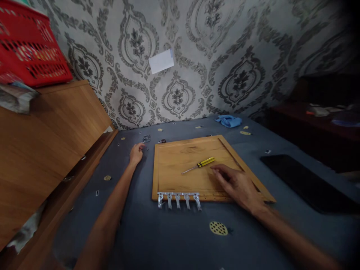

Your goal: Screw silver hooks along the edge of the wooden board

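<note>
A wooden panel lies flat on a blue-grey cloth. On it rests a yellow-handled screwdriver. A metal hook rail sits at the panel's near edge. My right hand lies on the panel's right part, fingers stretched toward the screwdriver handle but apart from it, holding nothing. My left hand reaches to the left of the panel, fingers curled near small metal pieces on the cloth. Whether it pinches one of them is hidden.
A wooden cabinet stands along the left with a red basket on top. A blue cloth lies at the far edge. A dark flat slab lies to the right. Patterned wallpaper rises behind.
</note>
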`<state>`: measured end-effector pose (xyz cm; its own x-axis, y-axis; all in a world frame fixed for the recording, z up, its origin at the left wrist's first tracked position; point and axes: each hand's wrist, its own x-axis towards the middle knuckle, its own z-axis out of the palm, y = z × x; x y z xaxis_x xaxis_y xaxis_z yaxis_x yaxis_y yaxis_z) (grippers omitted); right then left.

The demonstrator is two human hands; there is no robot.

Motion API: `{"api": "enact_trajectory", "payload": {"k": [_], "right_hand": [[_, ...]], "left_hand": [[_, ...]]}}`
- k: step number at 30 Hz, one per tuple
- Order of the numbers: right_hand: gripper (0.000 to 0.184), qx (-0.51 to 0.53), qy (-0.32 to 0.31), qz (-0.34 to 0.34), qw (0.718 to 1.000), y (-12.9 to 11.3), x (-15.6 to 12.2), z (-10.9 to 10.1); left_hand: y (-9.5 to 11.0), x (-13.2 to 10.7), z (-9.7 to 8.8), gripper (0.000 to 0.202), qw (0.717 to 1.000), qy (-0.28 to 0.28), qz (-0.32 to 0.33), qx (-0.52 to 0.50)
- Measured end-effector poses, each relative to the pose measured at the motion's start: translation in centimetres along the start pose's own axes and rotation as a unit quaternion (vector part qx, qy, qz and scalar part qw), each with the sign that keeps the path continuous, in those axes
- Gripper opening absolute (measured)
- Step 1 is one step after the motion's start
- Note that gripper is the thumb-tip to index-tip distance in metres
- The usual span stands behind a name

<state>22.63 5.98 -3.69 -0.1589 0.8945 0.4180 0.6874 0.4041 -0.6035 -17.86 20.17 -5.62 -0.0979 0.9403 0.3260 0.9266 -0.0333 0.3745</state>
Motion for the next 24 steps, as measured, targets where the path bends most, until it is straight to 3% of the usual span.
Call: {"api": "enact_trajectory", "payload": {"k": [8,18,24], "right_hand": [[0.034,0.001,0.000,0.000,1.000,0.1,-0.1,0.1],[0.033,-0.003,0.001,0.001,1.000,0.1,-0.1,0.0],[0.035,-0.002,-0.002,0.003,1.000,-0.3,-0.1,-0.2]], "left_hand": [[-0.5,-1.4,-1.0,0.034,1.000,0.004,0.016,-0.017],[2.0,-2.2,-0.4,0.031,0.999,0.006,0.027,0.030],[1.9,-1.8,-0.7,0.033,0.999,0.015,0.022,0.038]]}}
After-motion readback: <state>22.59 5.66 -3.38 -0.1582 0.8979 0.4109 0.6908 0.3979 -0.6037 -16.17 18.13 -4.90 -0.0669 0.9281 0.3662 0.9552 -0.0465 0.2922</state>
